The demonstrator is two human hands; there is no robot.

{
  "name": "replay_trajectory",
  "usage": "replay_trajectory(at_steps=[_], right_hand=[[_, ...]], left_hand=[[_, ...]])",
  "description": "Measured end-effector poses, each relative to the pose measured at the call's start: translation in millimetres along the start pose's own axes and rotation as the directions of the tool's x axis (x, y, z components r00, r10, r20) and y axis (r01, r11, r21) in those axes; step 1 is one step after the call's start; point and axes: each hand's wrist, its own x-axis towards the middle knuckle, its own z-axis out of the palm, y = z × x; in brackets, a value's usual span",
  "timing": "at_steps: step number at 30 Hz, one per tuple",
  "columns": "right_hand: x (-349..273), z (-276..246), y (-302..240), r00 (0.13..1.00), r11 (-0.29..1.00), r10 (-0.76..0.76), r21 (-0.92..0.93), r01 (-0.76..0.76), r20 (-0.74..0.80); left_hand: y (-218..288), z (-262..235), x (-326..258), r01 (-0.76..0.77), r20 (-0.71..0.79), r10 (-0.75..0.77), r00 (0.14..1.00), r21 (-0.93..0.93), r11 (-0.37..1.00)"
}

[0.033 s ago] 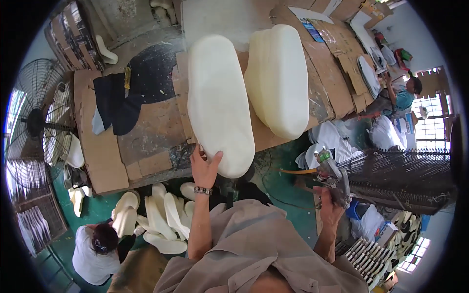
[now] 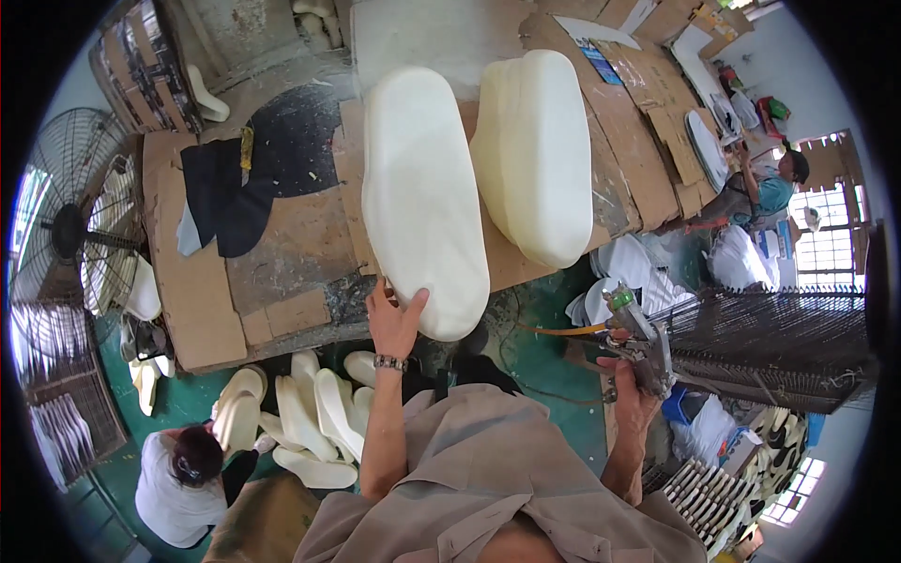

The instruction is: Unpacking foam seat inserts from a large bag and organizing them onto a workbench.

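Observation:
My left hand (image 2: 394, 317) grips the near left end of a long cream foam pad (image 2: 424, 188), thumb on top and fingers at the edge. The pad lies on the cardboard-covered table, apparently on top of a stack. To its right stands another stack of similar cream foam pads (image 2: 549, 159), with several layers showing at its left side. My right hand (image 2: 633, 399) is closed around a metal spray gun (image 2: 643, 342), held off the table at the right. A yellow-orange hose (image 2: 563, 329) runs near the gun.
Dark fabric pieces (image 2: 249, 178) lie on the table's left half (image 2: 192, 310). A large fan (image 2: 70, 225) stands at far left. Foam pieces (image 2: 305, 413) cover the floor by a seated person (image 2: 183, 483). A wire rack (image 2: 779, 338) is right; another person (image 2: 774, 188) works farther off.
The spray gun in my right hand has tilted slightly. The seated person at lower left has shifted a little. My left hand stays on the foam pad.

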Motion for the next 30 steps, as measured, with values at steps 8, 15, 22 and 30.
replay_trajectory(at_steps=[8, 15, 22, 30], right_hand=[[-29, 16, -31, 0.975, 0.977, -0.061, 0.213, 0.014, 0.214], [-55, -16, -33, 0.926, 0.972, -0.181, -0.083, 0.22, 0.332], [-59, -39, -33, 0.893, 0.959, -0.256, -0.022, 0.284, 0.369], [-56, -53, -29, 0.874, 0.931, -0.307, -0.072, 0.358, 0.376]], left_hand=[[-2, 9, 2, 0.055, -0.061, -0.062, 0.996, -0.111, 0.992], [-4, 32, 4, 0.018, -0.156, -0.066, 0.986, -0.294, 0.956], [-2, 35, 0, 0.019, -0.147, -0.073, 0.986, -0.338, 0.941], [15, 29, -13, 0.155, -0.048, -0.187, 0.981, -0.384, 0.91]])
